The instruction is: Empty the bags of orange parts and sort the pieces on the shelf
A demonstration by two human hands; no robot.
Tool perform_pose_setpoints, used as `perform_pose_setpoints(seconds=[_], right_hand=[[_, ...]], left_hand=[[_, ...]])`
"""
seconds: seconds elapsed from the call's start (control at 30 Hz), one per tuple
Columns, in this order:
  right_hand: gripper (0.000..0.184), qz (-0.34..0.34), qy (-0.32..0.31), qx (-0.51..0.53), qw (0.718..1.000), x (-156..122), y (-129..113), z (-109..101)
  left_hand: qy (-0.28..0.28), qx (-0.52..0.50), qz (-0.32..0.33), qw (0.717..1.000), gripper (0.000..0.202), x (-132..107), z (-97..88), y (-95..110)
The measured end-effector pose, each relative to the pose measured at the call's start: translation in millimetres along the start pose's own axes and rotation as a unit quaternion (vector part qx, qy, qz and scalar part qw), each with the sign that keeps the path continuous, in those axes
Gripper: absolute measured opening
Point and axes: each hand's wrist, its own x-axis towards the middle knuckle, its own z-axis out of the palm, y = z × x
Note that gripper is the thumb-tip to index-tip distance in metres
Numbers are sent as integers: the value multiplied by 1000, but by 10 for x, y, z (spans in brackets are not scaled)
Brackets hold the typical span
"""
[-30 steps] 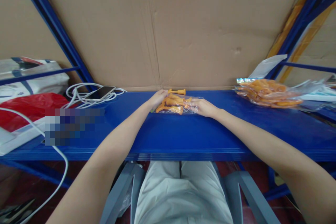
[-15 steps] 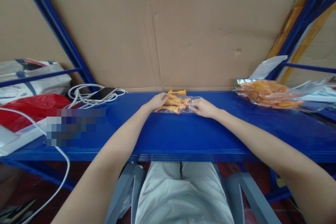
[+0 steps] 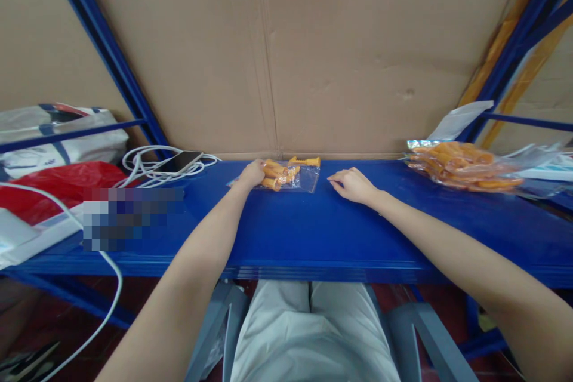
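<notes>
Left fingers [image 3: 259, 168] grip the clear bag [image 3: 308, 179] (right fingers [image 3: 339, 177] half open).

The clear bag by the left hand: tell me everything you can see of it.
The clear bag looks like thin, shiny, see-through plastic. It lies flat on the blue table, with several orange pieces bunched toward its left and middle; its right end is flat. The left hand covers part of its left side; whether it grips or presses is unclear.
</notes>
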Motion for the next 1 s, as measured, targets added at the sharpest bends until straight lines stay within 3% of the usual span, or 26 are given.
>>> perform_pose_setpoints(seconds=[0.3,0.47,0.63,0.83,1.0], right_hand=[[47,25,-10,-94,995,255,89,63],[52,62,5,-56,997,557,210,104],[57,67,-22,-42,997,776,244,204],[52,62,-27,-16,998,833,211,326],[50,101,-34,18,994,788,218,257]], left_hand=[[-13,-11,-16,1000,36,-21,-22,-39],[-27,-3,7,1000,37,-19,-30,-52],[-20,-8,18,1000,33,5,-17,-73],[-12,-26,21,999,33,37,28,-96],[-16,-13,13,1000,31,71,34,-111]])
